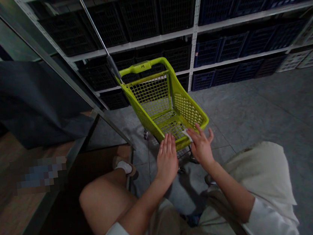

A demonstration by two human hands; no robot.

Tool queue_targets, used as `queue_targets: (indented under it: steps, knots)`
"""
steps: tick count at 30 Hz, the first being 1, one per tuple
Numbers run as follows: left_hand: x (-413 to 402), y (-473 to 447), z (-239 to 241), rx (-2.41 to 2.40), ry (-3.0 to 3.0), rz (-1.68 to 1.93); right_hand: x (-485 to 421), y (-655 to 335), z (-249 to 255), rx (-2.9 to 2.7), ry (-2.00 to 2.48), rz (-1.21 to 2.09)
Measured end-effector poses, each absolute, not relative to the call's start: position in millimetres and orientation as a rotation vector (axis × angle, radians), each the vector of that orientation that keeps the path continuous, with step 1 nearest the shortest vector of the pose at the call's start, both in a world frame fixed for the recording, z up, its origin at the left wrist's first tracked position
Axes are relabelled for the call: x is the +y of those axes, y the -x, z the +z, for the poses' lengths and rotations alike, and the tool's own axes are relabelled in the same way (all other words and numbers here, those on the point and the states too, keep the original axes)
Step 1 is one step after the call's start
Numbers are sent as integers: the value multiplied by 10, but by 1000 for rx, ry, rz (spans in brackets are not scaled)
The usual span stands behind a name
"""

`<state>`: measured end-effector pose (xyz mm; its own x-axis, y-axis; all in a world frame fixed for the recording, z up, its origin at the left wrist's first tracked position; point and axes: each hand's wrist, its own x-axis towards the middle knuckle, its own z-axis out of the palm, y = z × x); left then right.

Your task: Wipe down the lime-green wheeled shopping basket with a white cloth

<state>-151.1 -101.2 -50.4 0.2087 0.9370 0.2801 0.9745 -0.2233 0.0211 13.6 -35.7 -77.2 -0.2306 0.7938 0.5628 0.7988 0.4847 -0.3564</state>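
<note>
A small yellow-green shopping cart (189,110) stands on the grey floor in front of me, its basket showing nothing inside. My left hand (166,157) lies flat, fingers together and stretched, against the cart's near rim. My right hand (201,144) is open with fingers spread and rests on the same rim, beside a small white tag (186,134) fixed there. The cart's handle (142,67) is at the far side. My bent left knee (103,199) shows below.
Metal shelving (192,34) with several dark plastic crates lines the back wall. A metal shelf frame (64,82) with a wooden board and dark cloth stands at the left. A thin metal pole (99,37) leans by the cart handle. Grey floor (271,112) stretches right.
</note>
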Motion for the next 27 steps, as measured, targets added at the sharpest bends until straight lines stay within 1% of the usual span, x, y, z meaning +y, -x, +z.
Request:
queue_targets:
  steps: [3,7,11,14,18,23,27]
  knots:
    - [-1012,1524,-509,-1848,2301,-320,-625,164,-730,-2190,1142,89]
    - [-1018,1540,-468,-1867,2304,-277,-512,-64,-753,-2309,1054,28]
    - [-1025,1536,-437,-1867,2326,-263,-58,-617,-864,-2169,1185,-110]
    - [-1023,1530,-447,-1865,2330,-287,139,-794,-925,-1994,1322,-173]
    - [-1013,1533,-470,-1845,2348,-332,-77,-463,-886,-1971,1365,-130]
    - [-1004,1554,-499,-1826,2340,-358,-576,169,-755,-2203,1148,72]
    - [-1009,1563,-483,-1819,2340,-333,-584,133,-736,-2290,1087,36]
